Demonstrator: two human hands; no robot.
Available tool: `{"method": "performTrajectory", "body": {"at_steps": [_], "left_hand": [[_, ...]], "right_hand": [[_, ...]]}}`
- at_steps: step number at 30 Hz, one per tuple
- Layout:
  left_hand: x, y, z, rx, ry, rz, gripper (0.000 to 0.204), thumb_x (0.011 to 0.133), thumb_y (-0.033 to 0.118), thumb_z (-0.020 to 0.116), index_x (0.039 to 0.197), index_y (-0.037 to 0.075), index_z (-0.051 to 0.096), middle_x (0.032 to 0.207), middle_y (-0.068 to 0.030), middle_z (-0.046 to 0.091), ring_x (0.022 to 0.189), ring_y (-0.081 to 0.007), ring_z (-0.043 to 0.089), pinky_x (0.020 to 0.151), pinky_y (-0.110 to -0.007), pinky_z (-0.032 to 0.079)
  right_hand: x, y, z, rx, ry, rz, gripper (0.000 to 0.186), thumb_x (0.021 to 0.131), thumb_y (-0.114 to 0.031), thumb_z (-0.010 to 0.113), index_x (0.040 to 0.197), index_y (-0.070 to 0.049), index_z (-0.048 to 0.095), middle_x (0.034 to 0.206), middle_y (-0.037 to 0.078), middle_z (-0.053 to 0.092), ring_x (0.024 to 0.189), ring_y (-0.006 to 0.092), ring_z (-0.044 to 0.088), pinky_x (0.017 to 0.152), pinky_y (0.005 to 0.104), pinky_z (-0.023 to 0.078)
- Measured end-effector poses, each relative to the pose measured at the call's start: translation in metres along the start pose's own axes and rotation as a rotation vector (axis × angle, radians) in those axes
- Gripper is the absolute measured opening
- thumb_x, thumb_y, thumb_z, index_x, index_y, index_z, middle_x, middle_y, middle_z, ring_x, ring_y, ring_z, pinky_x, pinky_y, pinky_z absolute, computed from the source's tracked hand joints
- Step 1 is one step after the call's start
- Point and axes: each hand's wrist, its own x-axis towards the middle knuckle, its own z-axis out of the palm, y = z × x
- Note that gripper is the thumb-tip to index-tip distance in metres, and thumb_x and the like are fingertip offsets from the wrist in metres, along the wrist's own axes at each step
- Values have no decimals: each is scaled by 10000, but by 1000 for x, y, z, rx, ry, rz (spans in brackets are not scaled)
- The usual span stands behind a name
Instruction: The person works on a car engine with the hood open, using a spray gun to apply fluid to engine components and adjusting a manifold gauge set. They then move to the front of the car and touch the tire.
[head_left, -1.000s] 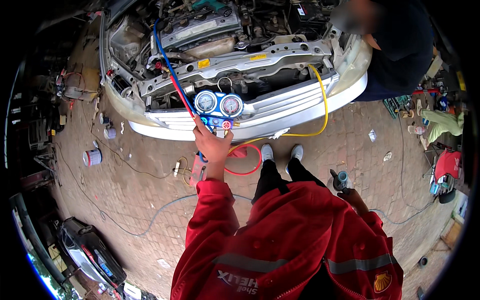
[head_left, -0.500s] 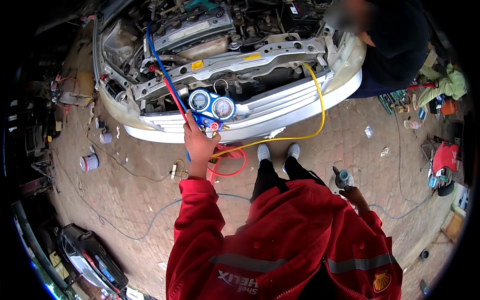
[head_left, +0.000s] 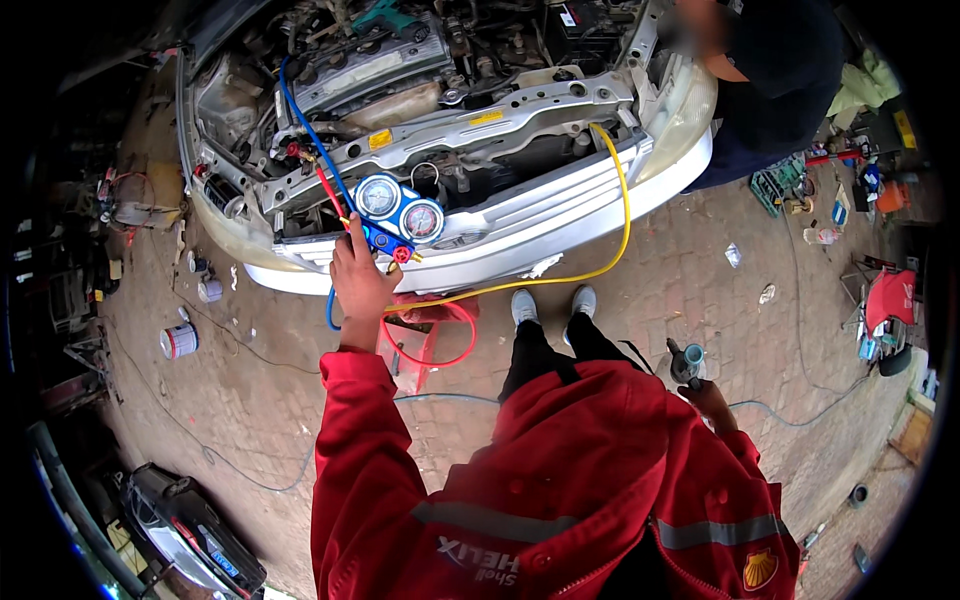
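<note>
A manifold gauge set [head_left: 380, 197] with two round dials and a blue body is held by its lower part in my left hand [head_left: 361, 288], in front of a car's silver bumper [head_left: 540, 240]. Its blue hose [head_left: 306, 122] and red hose [head_left: 327, 188] run into the open engine bay. A yellow hose [head_left: 625, 222] loops from near my left hand up over the bumper. Low at my right side, my right hand [head_left: 710, 402] closes round a dark-handled thing with a pale teal round end [head_left: 692, 356]; I cannot tell its kind.
A person [head_left: 775, 90] in dark clothes leans by the right headlight. A green power tool [head_left: 388, 17] lies on the engine. Below my left hand stands a red box [head_left: 408, 365]. A paint can [head_left: 178, 341], a cable [head_left: 245, 485] and a red stool [head_left: 890, 300] are on the brick floor.
My left hand and the gauge set have shifted slightly left and down in the view. More of the red box now shows. My right hand keeps its hold, moving little.
</note>
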Motion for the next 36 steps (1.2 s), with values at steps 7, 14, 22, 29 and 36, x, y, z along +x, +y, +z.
{"method": "performTrajectory", "body": {"at_steps": [7, 14, 22, 29, 36], "left_hand": [[8, -13, -9, 62, -7, 83, 1243, 588, 172, 935, 1654, 112, 298, 1233, -182, 539, 1087, -409, 605, 921, -511, 515], [20, -19, -22, 105, -59, 134, 1260, 572, 161, 949, 1644, 98, 291, 1272, -194, 535, 1147, -418, 590, 949, -516, 512], [25, -28, -19, 104, -66, 151, 1301, 554, 171, 975, 1654, 131, 280, 1282, -181, 533, 1148, -404, 593, 951, -513, 504], [33, -35, -25, 156, -68, 197, 1290, 562, 180, 947, 1661, 125, 273, 1196, -168, 539, 1086, -412, 595, 925, -525, 519], [34, -35, -29, 132, -85, 193, 1284, 582, 191, 949, 1664, 134, 261, 1184, -190, 529, 1085, -423, 599, 910, -526, 529]], "right_hand": [[4, 56, 15, 152, -22, 28, 347, 881, -355, 848, 857, -42, 700, 670, 19, 616, 574, 135, 534, 535, 359, 415], [-32, 39, 22, 108, 39, 48, 362, 869, -371, 837, 883, -31, 714, 684, 28, 630, 574, 137, 552, 533, 348, 432], [-33, 55, 38, 159, 50, 21, 380, 868, -372, 829, 894, -11, 712, 713, 36, 648, 599, 142, 560, 560, 354, 444], [-40, 46, 44, 164, 36, 23, 355, 877, -335, 818, 890, 4, 715, 745, 38, 669, 652, 142, 573, 610, 369, 465], [-31, 63, 56, 247, 21, 39, 332, 891, -319, 806, 875, -4, 707, 711, 24, 645, 620, 134, 552, 587, 360, 449]]}}
